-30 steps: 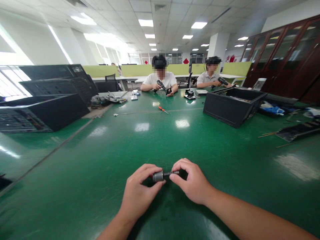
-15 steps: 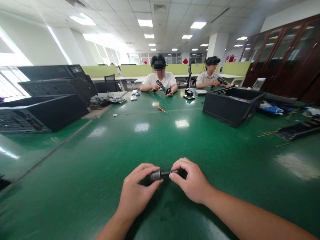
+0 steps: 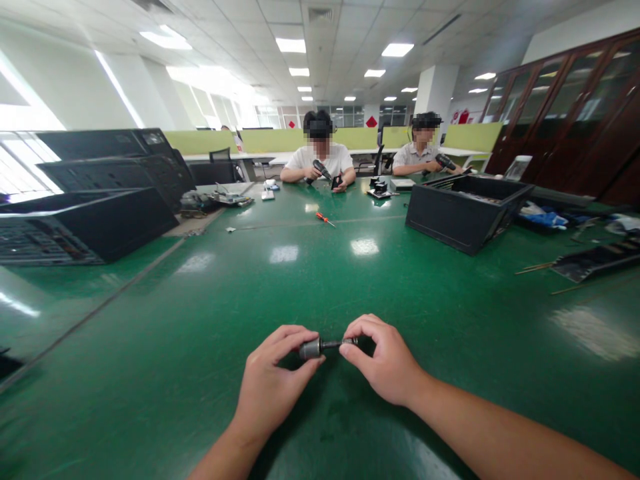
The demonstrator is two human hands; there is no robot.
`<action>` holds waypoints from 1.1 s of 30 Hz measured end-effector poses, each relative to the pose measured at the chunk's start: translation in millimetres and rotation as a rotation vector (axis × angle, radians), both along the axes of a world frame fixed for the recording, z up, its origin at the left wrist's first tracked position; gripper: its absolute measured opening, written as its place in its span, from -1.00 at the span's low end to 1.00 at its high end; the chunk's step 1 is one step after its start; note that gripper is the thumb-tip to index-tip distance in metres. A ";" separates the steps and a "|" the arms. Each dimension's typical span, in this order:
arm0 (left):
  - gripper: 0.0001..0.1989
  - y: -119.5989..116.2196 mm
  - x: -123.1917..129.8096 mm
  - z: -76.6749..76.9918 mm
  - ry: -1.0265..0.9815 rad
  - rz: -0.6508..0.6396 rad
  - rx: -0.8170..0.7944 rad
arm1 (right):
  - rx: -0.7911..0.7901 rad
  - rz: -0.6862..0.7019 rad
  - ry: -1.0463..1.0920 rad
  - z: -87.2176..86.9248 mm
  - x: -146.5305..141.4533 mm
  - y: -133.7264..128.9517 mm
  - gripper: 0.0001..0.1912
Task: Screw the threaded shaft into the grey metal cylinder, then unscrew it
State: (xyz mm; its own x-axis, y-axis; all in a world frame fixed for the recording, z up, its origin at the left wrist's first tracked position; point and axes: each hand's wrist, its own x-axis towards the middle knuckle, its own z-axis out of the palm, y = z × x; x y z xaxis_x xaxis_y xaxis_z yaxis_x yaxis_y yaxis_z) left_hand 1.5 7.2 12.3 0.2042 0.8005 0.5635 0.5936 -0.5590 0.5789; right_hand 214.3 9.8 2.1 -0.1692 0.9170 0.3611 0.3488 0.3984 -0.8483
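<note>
A small grey metal cylinder with a thin dark shaft [image 3: 311, 349], much like a small motor, is held level just in front of me over the green table [image 3: 200, 333]. My left hand [image 3: 277, 380] grips the cylinder's body between thumb and fingers from the left. From the right, my right hand [image 3: 385, 360] pinches the far end of the shaft between thumb and forefinger. A short length of shaft shows between the two hands. The fingertips partly cover both ends, and I cannot make out the shaft's tip clearly.
An orange screwdriver [image 3: 324, 219] lies farther out. A black computer case [image 3: 450, 217] stands at the right, another case [image 3: 130, 223] at the left. Across the table two people hold power drills [image 3: 321, 169]. Metal parts [image 3: 595, 263] lie on the right.
Almost nothing differs. Both hands keep the same grip on the cylinder and its shaft, with only a very slight shift.
</note>
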 end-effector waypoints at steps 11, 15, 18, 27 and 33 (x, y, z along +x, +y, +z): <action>-0.79 2.0 -3.3 -2.8 0.004 0.001 -0.004 | 0.008 -0.012 0.001 -1.1 -0.6 0.7 -0.97; -0.79 3.5 -3.2 -3.5 0.010 0.003 -0.009 | 0.012 -0.013 0.007 -2.0 -0.5 1.3 -0.97; -0.80 3.9 -3.3 -4.0 0.013 0.002 -0.012 | 0.016 -0.013 0.008 -2.8 -0.4 1.1 -0.97; -0.82 2.0 -3.7 -3.5 -0.002 0.009 -0.022 | 0.010 -0.020 0.014 -3.0 -0.3 0.2 -0.97; -0.83 1.8 -3.6 -3.7 -0.004 0.010 -0.013 | -0.011 -0.018 0.012 -3.0 -0.6 0.5 -0.97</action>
